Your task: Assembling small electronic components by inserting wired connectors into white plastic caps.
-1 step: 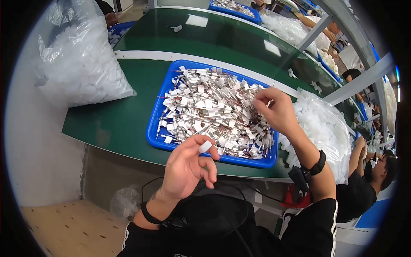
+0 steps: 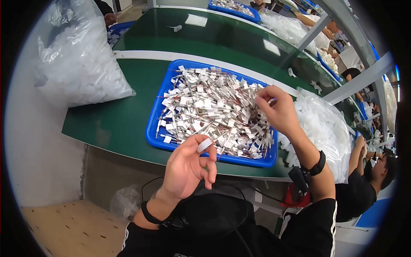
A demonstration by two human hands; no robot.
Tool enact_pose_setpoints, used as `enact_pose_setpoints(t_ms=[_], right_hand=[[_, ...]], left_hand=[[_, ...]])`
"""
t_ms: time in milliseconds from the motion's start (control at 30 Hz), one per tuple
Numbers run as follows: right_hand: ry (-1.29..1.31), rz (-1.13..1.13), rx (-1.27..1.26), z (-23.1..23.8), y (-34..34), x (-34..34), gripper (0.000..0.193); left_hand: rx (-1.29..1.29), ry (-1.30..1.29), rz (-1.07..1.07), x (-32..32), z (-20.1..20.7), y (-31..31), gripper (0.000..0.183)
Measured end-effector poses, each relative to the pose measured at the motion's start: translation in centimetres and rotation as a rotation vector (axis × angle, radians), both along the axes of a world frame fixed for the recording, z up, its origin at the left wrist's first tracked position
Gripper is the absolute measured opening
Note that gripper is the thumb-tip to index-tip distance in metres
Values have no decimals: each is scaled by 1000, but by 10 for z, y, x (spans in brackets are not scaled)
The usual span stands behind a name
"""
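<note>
My left hand (image 2: 183, 173), palm turned up, pinches a small white plastic piece (image 2: 204, 145) between thumb and forefinger, just in front of a blue tray (image 2: 150, 132). Its other fingers curl loosely. The tray is heaped with thin metallic parts (image 2: 214, 109) that carry white tags and reddish wires. Over the heap's right side is my right hand (image 2: 279, 110), thumb and forefinger bent together near the parts. What those fingertips hold, if anything, is too small to make out.
A large clear bag of white plastic pieces (image 2: 92, 68) stands at the left on the green table (image 2: 102, 122). Another open bag (image 2: 327, 132) spills similar pieces beside my right forearm. Behind the tray runs a green conveyor (image 2: 162, 40). Metal posts (image 2: 364, 81) and co-workers are at the right.
The white piece in my left fingers has tilted slightly and now looks longer. My right hand has barely shifted.
</note>
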State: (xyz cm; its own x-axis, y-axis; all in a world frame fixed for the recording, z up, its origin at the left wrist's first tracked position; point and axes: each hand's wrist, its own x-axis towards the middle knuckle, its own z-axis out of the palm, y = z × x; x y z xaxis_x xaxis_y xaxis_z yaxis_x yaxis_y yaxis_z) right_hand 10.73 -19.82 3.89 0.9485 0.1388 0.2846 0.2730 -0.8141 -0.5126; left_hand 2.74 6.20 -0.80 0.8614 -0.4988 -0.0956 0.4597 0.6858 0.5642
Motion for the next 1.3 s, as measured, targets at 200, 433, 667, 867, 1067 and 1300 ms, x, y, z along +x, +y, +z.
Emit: enact_pose_setpoints(t_ms=[200, 433, 667, 867, 1067, 1300], right_hand=[[287, 87, 855, 21, 16, -51, 11], [257, 120, 1106, 13, 25, -94, 5], [227, 232, 1092, 1, 18, -116, 16], [381, 332, 1010, 17, -1, -114, 47], [249, 471, 314, 43, -16, -121, 20], [228, 387, 303, 23, -23, -132, 16]], left_hand=[[-129, 33, -62, 5, 11, -18, 30], [-12, -122, -191, 4, 19, -54, 27], [478, -506, -143, -3, 28, -63, 16], [619, -655, -320, -2, 37, -60, 18], [787, -911, -585, 2, 35, -63, 12], [857, -1111, -339, -1, 30, -64, 14]])
